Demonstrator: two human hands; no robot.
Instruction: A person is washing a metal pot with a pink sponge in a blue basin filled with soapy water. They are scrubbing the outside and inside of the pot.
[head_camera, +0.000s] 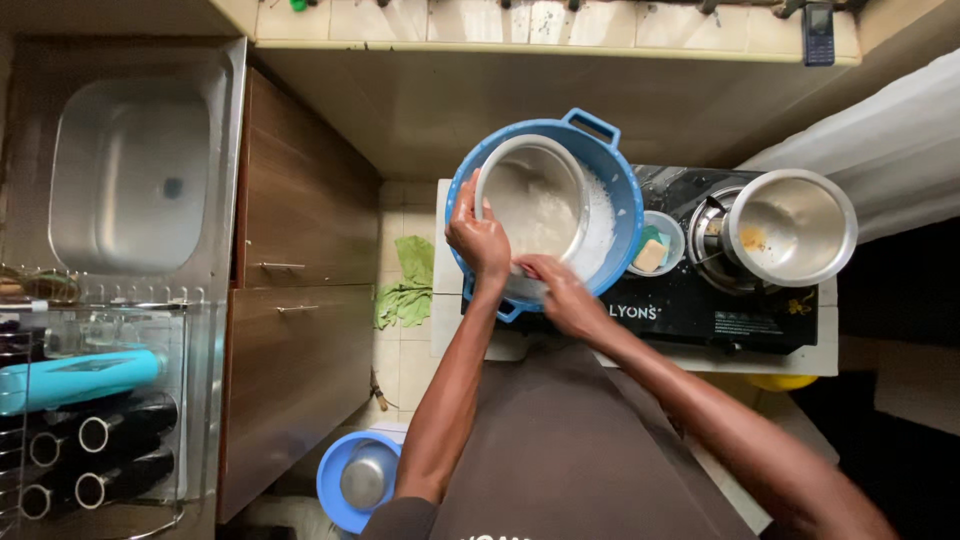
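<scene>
A steel pot (532, 200) sits tilted in a soapy blue basin (620, 190) atop a black stove (700, 300); the left hand (478, 238) grips its rim, the right hand (560, 290) closes around its lower edge, beside a second pot (795, 225).

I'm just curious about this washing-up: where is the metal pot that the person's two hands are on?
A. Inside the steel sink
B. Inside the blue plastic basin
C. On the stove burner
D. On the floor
B: the left hand and right hand hold the metal pot tilted inside the blue plastic basin, with suds around it.
</scene>
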